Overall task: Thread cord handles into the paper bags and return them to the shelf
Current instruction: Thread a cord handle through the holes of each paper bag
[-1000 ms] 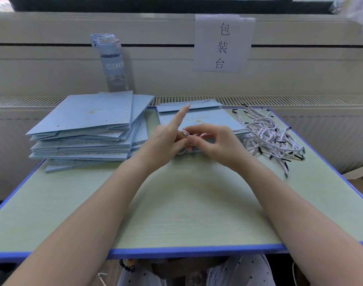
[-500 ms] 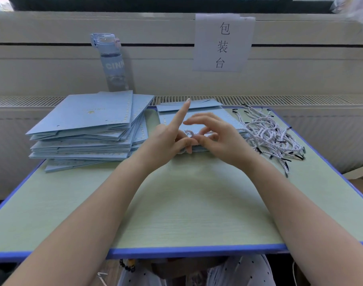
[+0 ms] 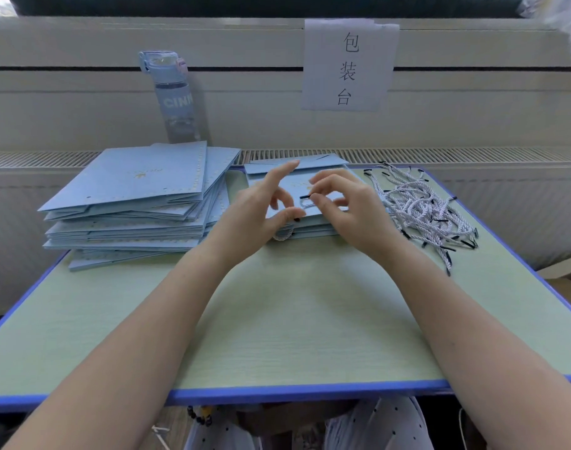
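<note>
**Both grips on one cord above middle bag stack**

Two bare hands work over the far middle of the surface (image 3: 277, 319). Left grip (image 3: 261, 212): index finger straight and pointing up and away, thumb and another finger pinched together on the cord (image 3: 307, 206) near the top bag's front edge. Right grip (image 3: 352, 216): thumb and index finger pinch the cord just behind its black tip, the other fingers loosely curled. The tip points left, toward the left grip. The grips are close together but not touching.

The cord sits just above the top bag (image 3: 297, 186) of the short middle stack. A loop of white cord (image 3: 281, 237) shows at that stack's front edge, under the left grip; I can't tell whether it is the same cord.

A taller, fanned pile of blue bags (image 3: 131, 193) lies left of the middle stack, just beside it. A loose cord pile (image 3: 420, 209), white with black tips, lies right of the right grip. A bottle (image 3: 175, 99) stands behind the left pile on the ledge. A paper sign (image 3: 349, 64) hangs on the wall behind.
</note>
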Tool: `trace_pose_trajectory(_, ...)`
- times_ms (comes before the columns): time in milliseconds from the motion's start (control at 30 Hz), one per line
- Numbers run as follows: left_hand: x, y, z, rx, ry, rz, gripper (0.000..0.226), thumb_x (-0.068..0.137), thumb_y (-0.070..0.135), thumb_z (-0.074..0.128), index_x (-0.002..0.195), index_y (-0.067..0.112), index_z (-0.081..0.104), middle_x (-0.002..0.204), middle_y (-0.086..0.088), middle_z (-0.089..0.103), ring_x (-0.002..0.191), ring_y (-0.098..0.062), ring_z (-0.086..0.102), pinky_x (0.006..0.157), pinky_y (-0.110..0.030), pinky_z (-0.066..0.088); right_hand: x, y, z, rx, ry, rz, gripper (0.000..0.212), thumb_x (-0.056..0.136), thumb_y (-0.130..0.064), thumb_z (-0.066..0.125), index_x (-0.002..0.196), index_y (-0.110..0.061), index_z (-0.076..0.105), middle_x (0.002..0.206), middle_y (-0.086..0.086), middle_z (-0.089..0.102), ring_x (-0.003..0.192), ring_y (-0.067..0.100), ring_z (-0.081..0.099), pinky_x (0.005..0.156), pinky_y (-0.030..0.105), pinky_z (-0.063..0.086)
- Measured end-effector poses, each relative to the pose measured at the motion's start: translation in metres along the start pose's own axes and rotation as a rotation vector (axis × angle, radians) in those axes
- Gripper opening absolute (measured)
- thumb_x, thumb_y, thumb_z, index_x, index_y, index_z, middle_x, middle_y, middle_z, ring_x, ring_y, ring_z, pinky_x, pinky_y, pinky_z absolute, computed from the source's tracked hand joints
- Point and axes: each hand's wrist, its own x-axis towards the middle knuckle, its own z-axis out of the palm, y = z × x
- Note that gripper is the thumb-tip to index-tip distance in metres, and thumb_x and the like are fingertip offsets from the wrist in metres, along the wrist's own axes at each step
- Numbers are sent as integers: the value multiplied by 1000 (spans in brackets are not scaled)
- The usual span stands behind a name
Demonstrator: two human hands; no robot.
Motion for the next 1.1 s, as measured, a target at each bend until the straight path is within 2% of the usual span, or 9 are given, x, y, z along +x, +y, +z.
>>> trace_pose_trajectory(100,1,-13,-3,207,-33,-116,58,85,43,63,136,22,47,121,7,57,115,-16,44,102,-30,34,0,1,-4,-9,53,47,11,88,-7,62,95,-9,70,84,-4,68,82,3,62,81,11,47)
trace_pose_trajectory(167,-2,-17,0,221,-129,-254,55,88,41,60,138,21,46,141,2,45,133,-17,31,110,-31,22,-1,2,-4,-49,65,28,15,87,-6,63,98,-8,72,82,-4,69,81,0,61,80,6,44)
trace_pose_trajectory(233,-5,-18,7,205,-204,-308,58,89,40,59,141,19,43,147,0,37,138,-15,25,110,-27,17,-1,4,-1,-102,77,15,17,85,-8,65,101,-9,71,85,0,71,81,4,63,82,10,45)
trace_pose_trajectory(367,-3,-14,10,182,-176,-291,50,90,31,58,135,12,50,138,-4,50,131,-16,37,97,-17,22,-1,8,4,-178,92,-46,11,83,-5,67,92,-7,73,83,4,72,75,13,65,75,10,47)
trace_pose_trajectory(567,-6,-17,6,76,-199,-340,41,81,33,71,120,23,64,129,8,59,125,-4,46,92,-11,26,-2,14,12,-199,24,-44,7,82,-7,68,85,-9,75,79,4,68,64,11,52,65,13,37)
trace_pose_trajectory(667,-5,-15,4,62,-259,-331,42,76,41,75,115,29,67,131,11,57,124,-2,46,97,-16,29,-3,15,15,-218,-11,-29,9,83,-8,67,84,-11,75,80,3,67,65,10,48,67,25,41)
trace_pose_trajectory(833,-3,-14,-2,16,-338,-334,47,73,48,74,116,33,66,132,12,55,124,-4,47,106,-26,34,-3,13,16,-341,-75,-112,17,86,-8,56,84,-7,73,83,9,63,74,30,59,65,44,51)
trace_pose_trajectory(933,-2,-15,-4,19,-348,-323,42,76,48,70,115,33,67,128,12,59,117,-6,52,104,-29,39,-2,11,15,-403,-113,-141,16,86,-1,57,86,-6,73,83,11,62,75,31,59,63,45,51)
trace_pose_trajectory(1100,-3,-17,-6,65,-302,-295,24,87,36,64,109,30,70,107,16,66,105,-6,58,96,-28,44,-2,7,15,-444,-149,-82,19,93,-11,53,98,-11,72,95,7,62,89,28,57,69,39,47)
